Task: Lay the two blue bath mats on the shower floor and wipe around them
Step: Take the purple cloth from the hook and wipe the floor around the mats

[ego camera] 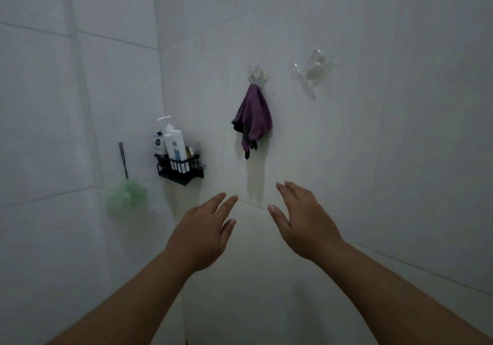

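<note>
A purple cloth (253, 120) hangs from a clear hook (257, 75) on the white tiled wall straight ahead. My left hand (202, 232) and my right hand (304, 219) are both stretched out in front of me below the cloth, fingers straight, holding nothing and apart from the wall. No blue bath mat and no shower floor are in view.
A black wire caddy (181, 169) with several bottles is fixed near the wall corner at left. A green bath sponge (127, 198) hangs from a cord on the left wall. A second clear hook (314, 72) sits bare to the right of the cloth.
</note>
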